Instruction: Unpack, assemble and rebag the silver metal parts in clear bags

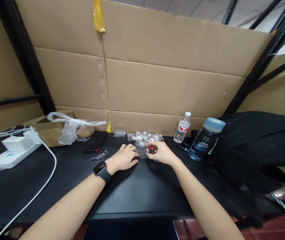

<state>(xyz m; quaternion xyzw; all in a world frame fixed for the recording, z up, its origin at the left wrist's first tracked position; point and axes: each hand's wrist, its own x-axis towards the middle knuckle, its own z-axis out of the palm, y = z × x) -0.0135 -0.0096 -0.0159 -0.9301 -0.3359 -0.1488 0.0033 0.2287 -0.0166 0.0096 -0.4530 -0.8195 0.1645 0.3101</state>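
Note:
My left hand (pixel 123 157) lies low over the black table, thumb and fingers closed at the left edge of a small clear plastic bag (pixel 143 155). Just right of it, my right hand (pixel 162 152) pinches a small round red-and-silver item (pixel 151 149) above that bag; its exact kind is hard to make out. Beyond both hands, several small clear packets (pixel 141 136) with silver-and-red pieces inside lie in a cluster. A flat clear bag (pixel 119 131) rests farther left by the cardboard.
To the left are a keychain (pixel 98 156), a dark phone (pixel 94 144), a plastic bag with round fruit (pixel 84 132), and a white power strip (pixel 12 156) with a cable. A water bottle (pixel 182 127), a blue-lidded bottle (pixel 204 141) and a black bag (pixel 254 150) stand right. Cardboard (pixel 144 86) walls the back.

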